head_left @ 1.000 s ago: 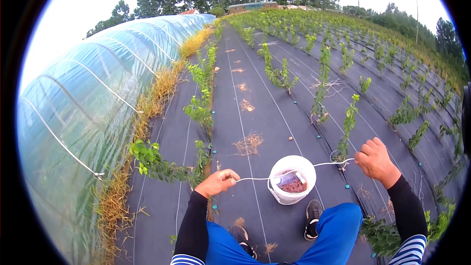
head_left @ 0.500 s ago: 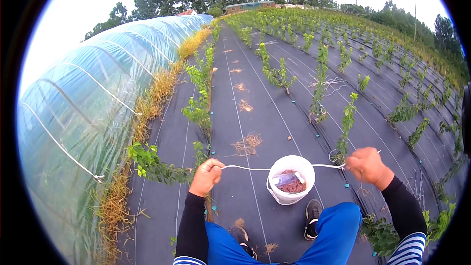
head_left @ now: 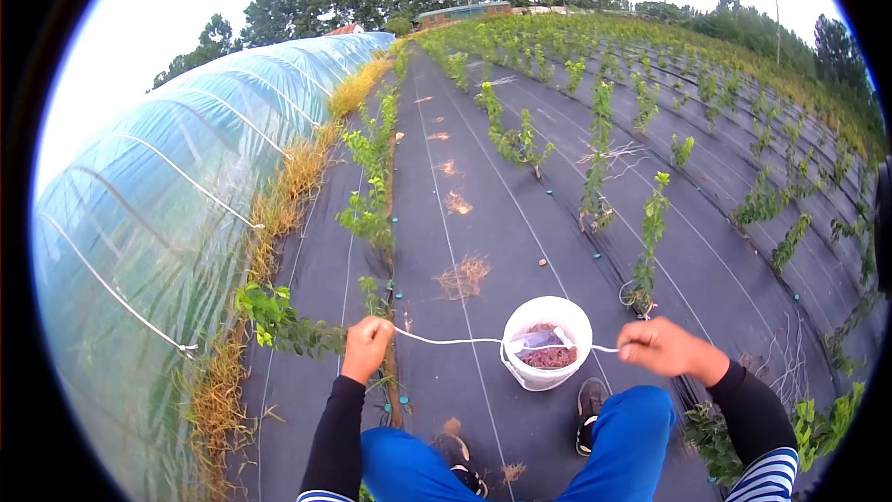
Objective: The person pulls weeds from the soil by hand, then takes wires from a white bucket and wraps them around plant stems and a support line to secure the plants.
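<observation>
The person's left hand [head_left: 368, 348] was closed in a fist on a thin white cord [head_left: 448, 342], and the right hand [head_left: 665, 348], fingers curled, pinched it on the far side. Between them the cord sagged across the mouth of a round white plastic bucket [head_left: 533, 378] standing on dark ground sheeting [head_left: 423, 335]; whether they touched was unclear. A low, hard pull might have snagged and tipped the bucket; a weak pinch might have let the cord slip.

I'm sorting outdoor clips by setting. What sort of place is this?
Probably a plant nursery or farm field: leafy plants stand in long rows amid dark ground sheeting, beside a plastic-covered tunnel.
</observation>
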